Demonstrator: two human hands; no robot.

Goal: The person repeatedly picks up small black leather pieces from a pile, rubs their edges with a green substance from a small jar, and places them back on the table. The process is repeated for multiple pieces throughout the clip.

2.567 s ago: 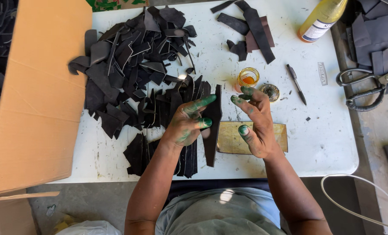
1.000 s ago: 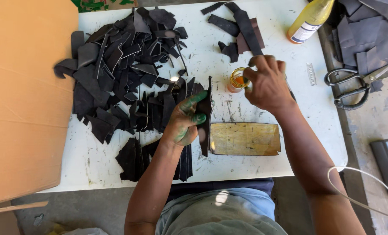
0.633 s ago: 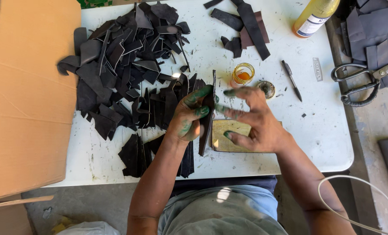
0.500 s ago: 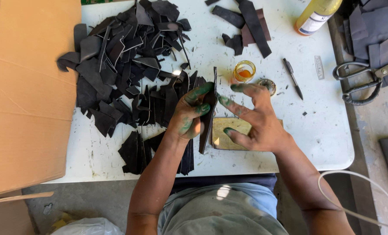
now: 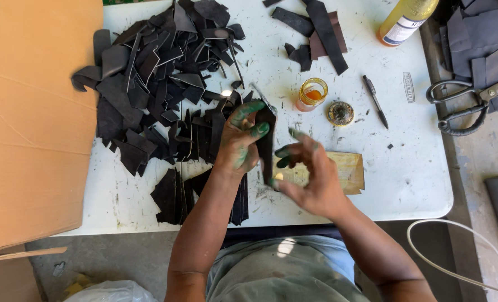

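Left hand [image 5: 240, 146], fingertips stained green, pinches a narrow dark leather strip [image 5: 265, 146] upright near the table's [image 5: 405, 184] front edge. Right hand [image 5: 307, 179] hovers just beside it, green-tipped fingers loosely curled and spread, holding nothing. The strip looks matte, flat, straight-edged. Beneath lies a tan card [image 5: 347, 170]; a pile of ragged black offcuts [image 5: 154, 84] sits toward the back-left corner.

— What sort of place?
— Probably a leather workshop: a scuffed white table [image 5: 416, 184] heaped with dark leather offcuts [image 5: 148, 89], heavy scissors [image 5: 467, 106], a glue bottle [image 5: 402, 19], and a cardboard sheet [image 5: 31, 123].
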